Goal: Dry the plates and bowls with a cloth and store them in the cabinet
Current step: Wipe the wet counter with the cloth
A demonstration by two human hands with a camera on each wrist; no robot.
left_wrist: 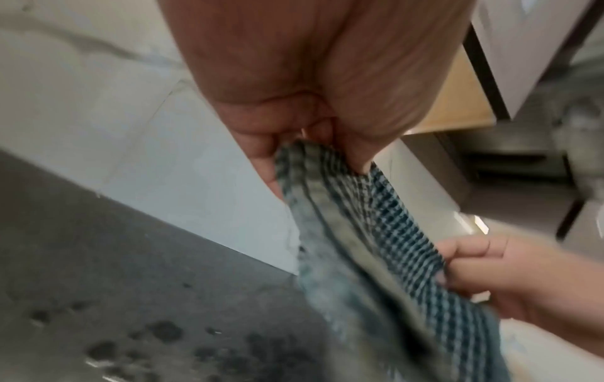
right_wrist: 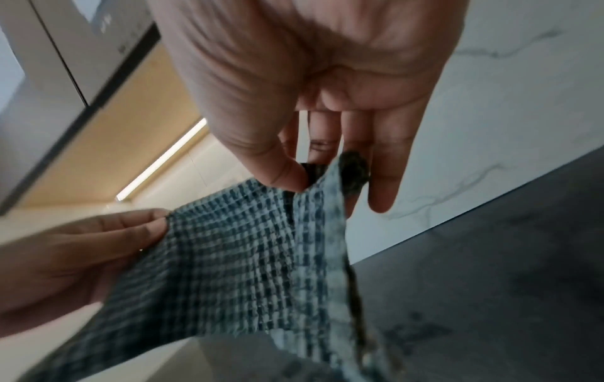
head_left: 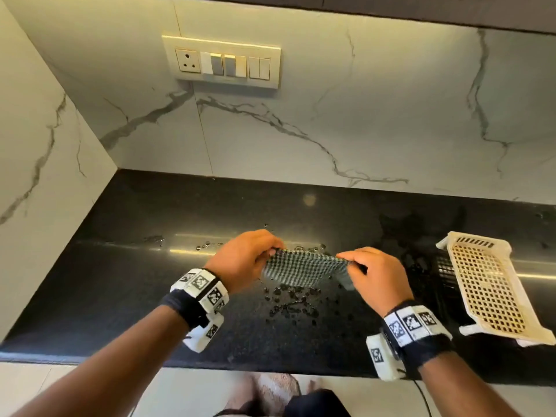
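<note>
Checked cloth stretched above wet black desk.
Left hand and right hand pinch opposite edges; cream basket right, marble wall far.

I see bare worktop from its left edge to the middle, water drops near the front edge, my hands stretching a cloth above them, a basket blocking the right end.

We see a black countertop with water droplets at centre and a cream perforated tray at right.
</note>
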